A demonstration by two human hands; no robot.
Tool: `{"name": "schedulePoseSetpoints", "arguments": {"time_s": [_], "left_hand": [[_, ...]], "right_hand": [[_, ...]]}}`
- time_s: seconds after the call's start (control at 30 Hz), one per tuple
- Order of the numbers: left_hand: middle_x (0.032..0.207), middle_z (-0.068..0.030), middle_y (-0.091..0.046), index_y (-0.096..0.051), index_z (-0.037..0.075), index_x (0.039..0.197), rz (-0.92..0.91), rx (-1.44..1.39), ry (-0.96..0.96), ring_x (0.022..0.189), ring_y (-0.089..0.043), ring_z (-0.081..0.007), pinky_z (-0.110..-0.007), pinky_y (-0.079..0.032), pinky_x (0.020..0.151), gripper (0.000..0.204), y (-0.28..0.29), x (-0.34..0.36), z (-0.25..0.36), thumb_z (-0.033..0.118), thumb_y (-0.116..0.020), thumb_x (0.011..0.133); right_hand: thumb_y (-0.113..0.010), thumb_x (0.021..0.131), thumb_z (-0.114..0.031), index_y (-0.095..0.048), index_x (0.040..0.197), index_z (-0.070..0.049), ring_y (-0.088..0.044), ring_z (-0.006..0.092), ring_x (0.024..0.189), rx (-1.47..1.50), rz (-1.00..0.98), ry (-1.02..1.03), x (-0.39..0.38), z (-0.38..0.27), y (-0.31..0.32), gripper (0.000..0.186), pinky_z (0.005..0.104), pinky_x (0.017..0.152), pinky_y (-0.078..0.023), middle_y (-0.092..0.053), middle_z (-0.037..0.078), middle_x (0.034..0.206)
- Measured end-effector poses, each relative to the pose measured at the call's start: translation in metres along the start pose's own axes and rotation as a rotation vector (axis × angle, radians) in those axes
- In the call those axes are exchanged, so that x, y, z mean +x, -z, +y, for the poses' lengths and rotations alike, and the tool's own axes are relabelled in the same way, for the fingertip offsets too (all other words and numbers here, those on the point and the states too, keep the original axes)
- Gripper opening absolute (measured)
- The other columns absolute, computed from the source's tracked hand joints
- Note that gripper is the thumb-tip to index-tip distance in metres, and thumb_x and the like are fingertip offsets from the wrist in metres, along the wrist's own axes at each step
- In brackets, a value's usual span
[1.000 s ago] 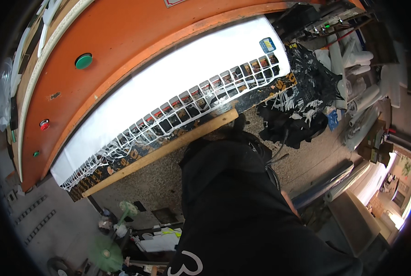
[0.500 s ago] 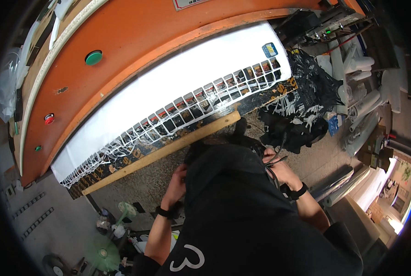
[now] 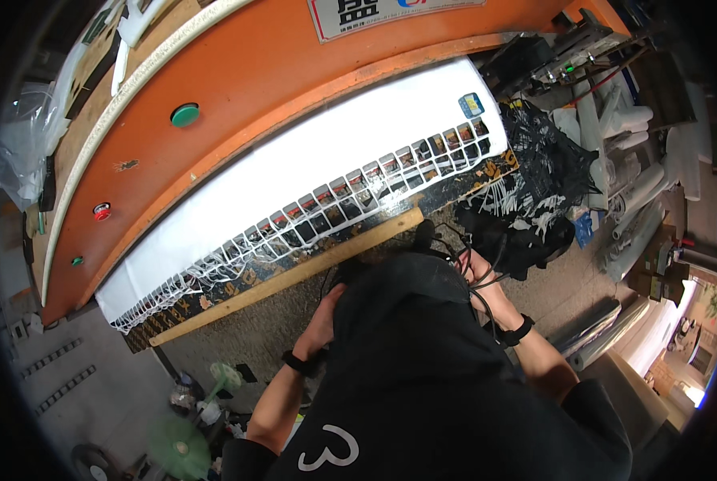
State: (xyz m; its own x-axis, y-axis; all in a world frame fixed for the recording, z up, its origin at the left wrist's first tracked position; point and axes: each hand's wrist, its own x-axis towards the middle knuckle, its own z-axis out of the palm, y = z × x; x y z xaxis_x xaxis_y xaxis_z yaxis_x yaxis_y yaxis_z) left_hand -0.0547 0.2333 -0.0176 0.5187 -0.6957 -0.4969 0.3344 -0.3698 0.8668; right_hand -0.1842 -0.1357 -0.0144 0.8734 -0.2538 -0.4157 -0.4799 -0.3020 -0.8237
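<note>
My right hand is beside my right hip, its fingers closed on thin black cords that loop around it. My left hand is at my left side against my black clothing. Its fingers are mostly hidden behind the cloth. Ahead of me a white sheet hangs from an orange machine. Its lower part is cut into a row of rectangular openings with loose white strips. A wooden bar runs along the front edge of the dark board beneath it.
A heap of black scrap strips lies at the machine's right end. Clear plastic rolls are stacked farther right. A green fan stands at lower left. Green buttons and a red button sit on the machine's front.
The machine and sheet sit lower in the picture, with more of the machine's plate showing. The cords at my right hand now rise higher around the fingers. My left hand has shifted slightly right.
</note>
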Motion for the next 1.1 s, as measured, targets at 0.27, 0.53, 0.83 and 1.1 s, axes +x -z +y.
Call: {"name": "schedulePoseSetpoints", "arguments": {"time_s": [0.27,0.53,0.83,1.1], "left_hand": [[0.132,-0.0277,-0.068,-0.062,-0.008,0.139,0.03,0.281,0.005,0.134,-0.062,-0.0464,-0.046,-0.048,0.114,0.063,0.003,0.01,0.003,0.016,-0.083,0.086],[0.12,-0.0183,-0.072,-0.057,-0.004,0.134,0.15,0.022,-0.089,0.114,-0.069,-0.0275,-0.04,-0.051,0.1,0.071,-0.01,0.001,0.017,0.03,-0.09,0.081],[0.1,-0.0129,-0.071,-0.049,0.002,0.115,0.313,-0.099,-0.242,0.095,-0.069,-0.0219,-0.038,-0.054,0.087,0.06,-0.019,-0.007,0.059,0.031,-0.091,0.084],[0.096,-0.0236,-0.074,-0.05,0.0,0.121,0.359,0.541,0.047,0.09,-0.075,-0.0412,-0.047,-0.057,0.081,0.028,-0.005,0.009,0.01,0.017,-0.065,0.105]], "right_hand": [[-0.077,0.093,-0.016,-0.068,0.109,0.0,-0.072,0.0311,0.098,-0.085,-0.17,0.425,0.007,0.05,0.014,0.024,0.0425,0.084,-0.057,-0.069,0.012,0.098],[-0.056,0.087,0.004,-0.048,0.093,-0.002,-0.052,0.0367,0.068,-0.133,-0.059,0.009,-0.024,0.004,0.006,0.012,0.0445,0.065,-0.043,-0.051,0.017,0.074],[-0.064,0.111,-0.015,-0.054,0.094,-0.004,-0.039,0.0066,0.068,0.191,0.153,0.044,-0.021,-0.065,0.032,0.022,0.0293,0.059,-0.037,-0.041,-0.002,0.071],[-0.065,0.098,0.002,-0.058,0.082,0.004,-0.068,0.0165,0.072,-0.11,0.102,-0.097,0.018,-0.023,-0.001,0.017,0.0346,0.066,-0.052,-0.069,0.012,0.074]]}}
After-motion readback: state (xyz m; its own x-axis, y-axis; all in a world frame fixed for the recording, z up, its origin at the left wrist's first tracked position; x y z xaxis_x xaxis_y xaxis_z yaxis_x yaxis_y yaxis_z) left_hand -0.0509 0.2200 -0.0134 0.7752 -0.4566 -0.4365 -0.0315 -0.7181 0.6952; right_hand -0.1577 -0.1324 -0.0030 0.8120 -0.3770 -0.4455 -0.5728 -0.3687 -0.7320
